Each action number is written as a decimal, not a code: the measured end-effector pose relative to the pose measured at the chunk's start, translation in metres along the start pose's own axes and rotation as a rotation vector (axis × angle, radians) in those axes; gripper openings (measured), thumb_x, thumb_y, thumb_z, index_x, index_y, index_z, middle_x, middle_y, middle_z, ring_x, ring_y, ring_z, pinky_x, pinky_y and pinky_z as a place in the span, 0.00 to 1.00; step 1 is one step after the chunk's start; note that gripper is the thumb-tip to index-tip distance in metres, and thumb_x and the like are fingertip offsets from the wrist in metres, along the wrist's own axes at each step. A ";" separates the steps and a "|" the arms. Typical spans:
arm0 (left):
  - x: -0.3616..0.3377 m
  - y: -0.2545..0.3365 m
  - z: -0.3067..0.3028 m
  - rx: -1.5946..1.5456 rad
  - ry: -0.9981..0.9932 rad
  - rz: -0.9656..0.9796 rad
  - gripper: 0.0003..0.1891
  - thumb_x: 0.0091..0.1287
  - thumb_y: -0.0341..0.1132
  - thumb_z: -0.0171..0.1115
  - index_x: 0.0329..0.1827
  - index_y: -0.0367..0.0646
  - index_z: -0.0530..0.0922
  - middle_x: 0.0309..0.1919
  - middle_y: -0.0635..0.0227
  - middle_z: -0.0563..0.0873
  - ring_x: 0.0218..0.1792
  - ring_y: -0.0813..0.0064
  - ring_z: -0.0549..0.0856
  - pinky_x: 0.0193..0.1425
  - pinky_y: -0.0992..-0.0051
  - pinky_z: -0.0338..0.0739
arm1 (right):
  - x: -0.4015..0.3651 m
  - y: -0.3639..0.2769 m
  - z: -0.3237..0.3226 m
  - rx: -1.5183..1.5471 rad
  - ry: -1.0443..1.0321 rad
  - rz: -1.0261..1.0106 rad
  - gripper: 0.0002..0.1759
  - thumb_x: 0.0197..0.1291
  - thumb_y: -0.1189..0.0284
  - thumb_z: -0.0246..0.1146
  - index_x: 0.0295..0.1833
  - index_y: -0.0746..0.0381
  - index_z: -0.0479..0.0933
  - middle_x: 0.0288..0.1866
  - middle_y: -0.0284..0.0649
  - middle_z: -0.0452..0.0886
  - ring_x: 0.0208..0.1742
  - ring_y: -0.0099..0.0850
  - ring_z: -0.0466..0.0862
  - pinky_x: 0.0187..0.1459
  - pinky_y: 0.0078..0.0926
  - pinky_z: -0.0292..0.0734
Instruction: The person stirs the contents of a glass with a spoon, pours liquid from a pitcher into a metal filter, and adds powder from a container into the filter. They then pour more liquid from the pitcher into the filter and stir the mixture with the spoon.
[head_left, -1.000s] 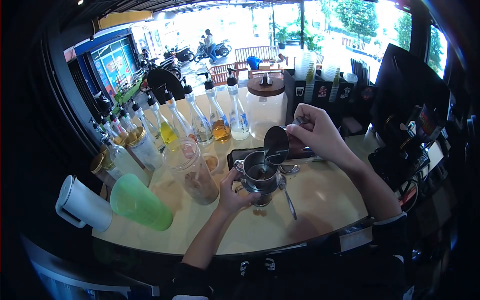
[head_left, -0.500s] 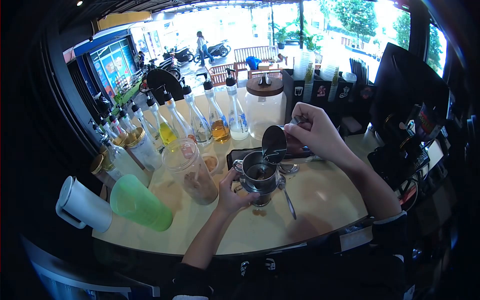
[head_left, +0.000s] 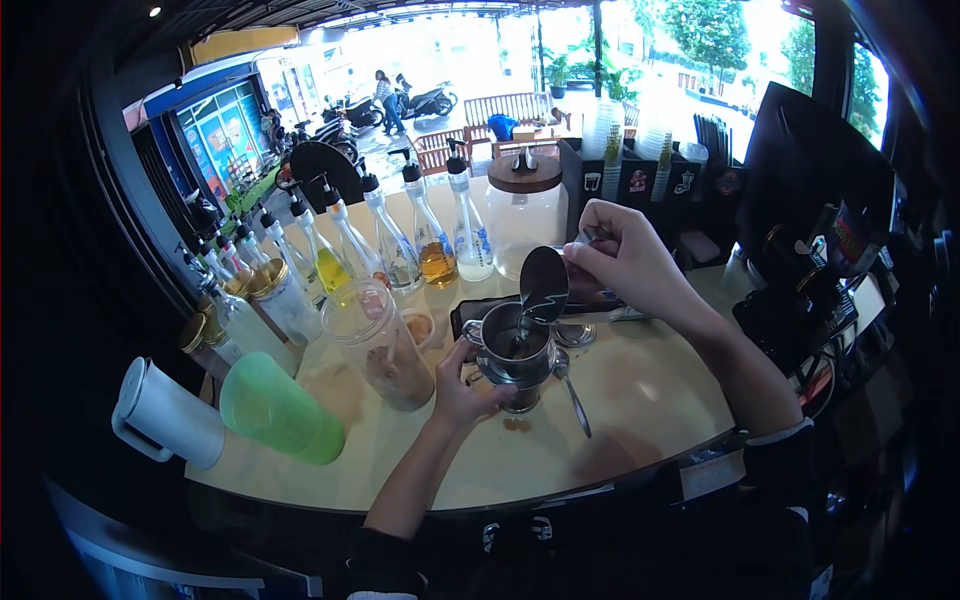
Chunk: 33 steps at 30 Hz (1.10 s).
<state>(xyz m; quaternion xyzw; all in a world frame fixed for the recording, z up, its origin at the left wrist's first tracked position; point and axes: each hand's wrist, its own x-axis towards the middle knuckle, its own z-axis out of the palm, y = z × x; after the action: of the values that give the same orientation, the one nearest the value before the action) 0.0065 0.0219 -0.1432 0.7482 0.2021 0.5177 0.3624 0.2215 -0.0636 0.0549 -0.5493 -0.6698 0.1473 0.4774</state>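
Observation:
My right hand (head_left: 632, 252) is closed around the handle of a metal pitcher (head_left: 545, 287), tipped so its dark mouth faces me. A thin stream of clear liquid runs from its lip into a metal drip coffee filter (head_left: 512, 365), which stands upright on the counter. My left hand (head_left: 468, 392) grips the filter's lower left side, thumb across the front. Dark liquid shows inside the filter; what lies beneath it is partly hidden. To the right are a spoon (head_left: 574, 398) and a round metal lid (head_left: 575, 334). Left of my left hand stands a clear plastic tumbler (head_left: 385, 350) with brownish contents.
A green pitcher (head_left: 283, 408) and a white jug (head_left: 170, 412) stand at the counter's left. Several pump bottles (head_left: 436, 230) line the back beside a wooden-lidded glass jar (head_left: 528, 215). Stacked cups (head_left: 606, 140) sit in a black holder. A small brown-filled dish (head_left: 418, 326) is behind the tumbler.
Liquid keeps flowing from the pitcher into the filter, and both hands hold nearly the same pose. The view has shifted slightly. Outside, a walking person has moved left.

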 end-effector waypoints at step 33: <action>-0.001 0.002 0.001 -0.010 0.022 -0.006 0.40 0.38 0.50 0.81 0.54 0.38 0.77 0.46 0.63 0.83 0.47 0.70 0.83 0.54 0.69 0.77 | 0.005 0.005 -0.014 0.042 0.066 0.027 0.16 0.59 0.77 0.64 0.28 0.60 0.61 0.21 0.22 0.63 0.24 0.07 0.60 0.24 0.12 0.57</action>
<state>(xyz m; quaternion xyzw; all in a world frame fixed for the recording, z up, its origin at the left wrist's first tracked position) 0.0065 0.0193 -0.1426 0.7400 0.2059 0.5259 0.3652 0.2354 -0.0621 0.0609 -0.5528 -0.6429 0.1494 0.5088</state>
